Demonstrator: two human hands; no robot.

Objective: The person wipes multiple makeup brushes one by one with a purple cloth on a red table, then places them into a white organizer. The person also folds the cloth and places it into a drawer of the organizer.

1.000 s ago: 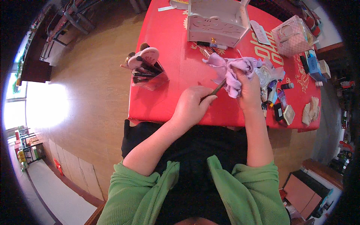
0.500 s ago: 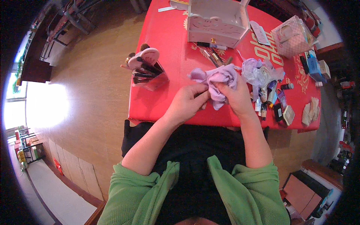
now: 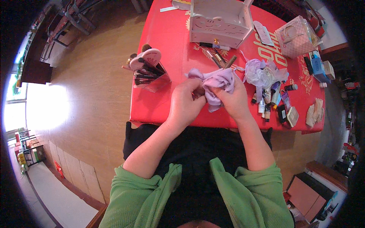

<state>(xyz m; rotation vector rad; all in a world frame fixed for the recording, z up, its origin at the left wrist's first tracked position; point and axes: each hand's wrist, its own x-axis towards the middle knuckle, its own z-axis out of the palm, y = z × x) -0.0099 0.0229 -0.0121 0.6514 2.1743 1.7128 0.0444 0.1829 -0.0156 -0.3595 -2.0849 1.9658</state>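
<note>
A crumpled lilac cloth is bunched up above the near edge of the red table. My right hand grips it, thumb pressed into the folds. Close against its left side, my left hand is closed with the fingers curled inward; whatever sits between them is hidden by the hand and the cloth. Just beyond the cloth lie slim makeup pencils or tubes. To the right of my right hand is a heap of sheer lilac ribbon and netting, with small cosmetic tubes and bottles beside it.
A clear holder full of makeup brushes stands at the table's left edge. A white carved drawer box is at the back. Rightward are a pink checked box, a blue carton, a compact and a beige cloth.
Both hands and the cloth have shifted slightly left. My left hand has turned, its fingers now tucked in nearer the cloth. More of the pencil behind the cloth shows.
</note>
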